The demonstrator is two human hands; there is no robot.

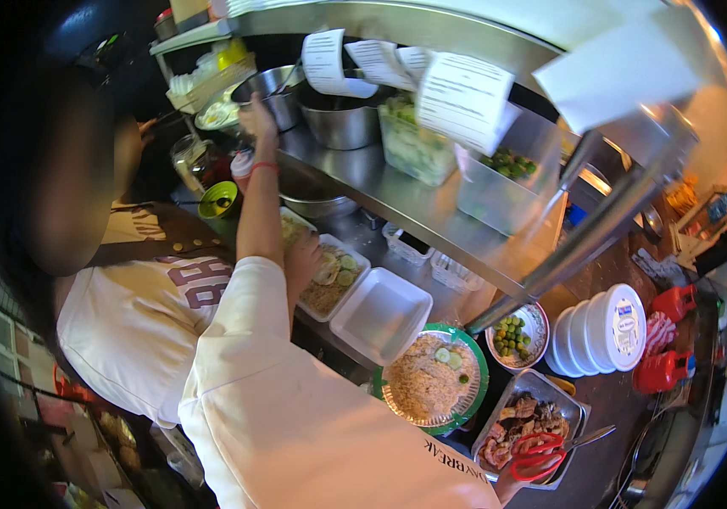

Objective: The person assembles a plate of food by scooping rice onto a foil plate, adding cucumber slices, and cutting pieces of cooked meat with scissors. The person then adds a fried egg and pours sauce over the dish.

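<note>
My left hand [260, 125], with a red band at the wrist, is stretched far forward and closed at the side of a steel pot [282, 83]; its fingers are partly hidden and blurred. At the lower right, my right hand [511, 487] grips red-handled scissors [538, 455]. Their blades lie over a steel tray [581, 416] of cut cooked meat [523, 431]. Left of the tray, a green-rimmed plate [479, 363] holds rice with cucumber slices. Beyond it stand an empty white foam box [382, 314] and a foam box filled with rice and cucumber [329, 282].
A co-worker in a white jersey [139, 297] stands close at left, one hand [299, 265] beside the filled box. Tubs of greens [418, 140] and limes [507, 170] sit on the steel shelf under hanging paper slips [465, 97]. Calamansi bowl [516, 335] and stacked white tubs [601, 331] stand right.
</note>
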